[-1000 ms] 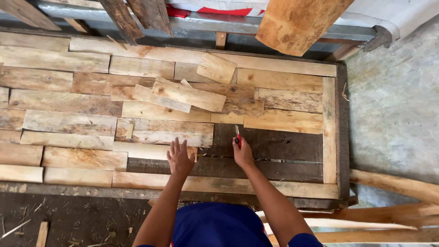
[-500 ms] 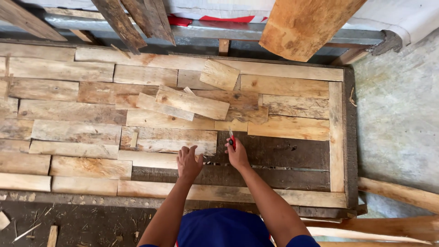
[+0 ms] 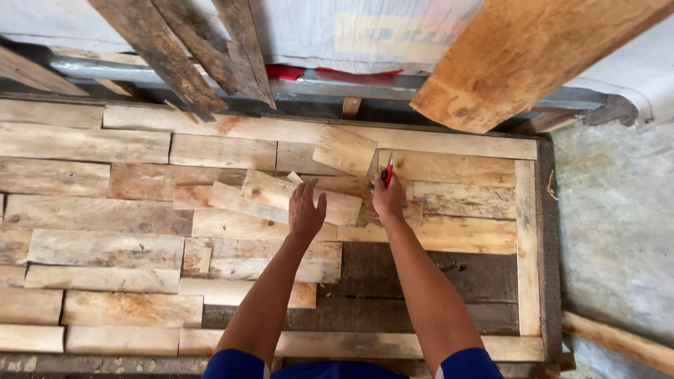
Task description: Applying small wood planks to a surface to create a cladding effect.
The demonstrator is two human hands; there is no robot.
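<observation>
Both hands moved up from dark gap: left hand (image 3: pixel 306 209) onto loose plank (image 3: pixel 300 197), right hand (image 3: pixel 387 198) beside.

Dark panel (image 3: pixel 435 309) mostly covered by pale wood strips (image 3: pixel 105 249); loose offcuts (image 3: pixel 302 196) atop.

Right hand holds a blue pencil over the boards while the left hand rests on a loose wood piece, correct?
Not quite: in the head view the pencil in the right hand is red, not blue. The left hand does rest on a loose wood piece.
</observation>
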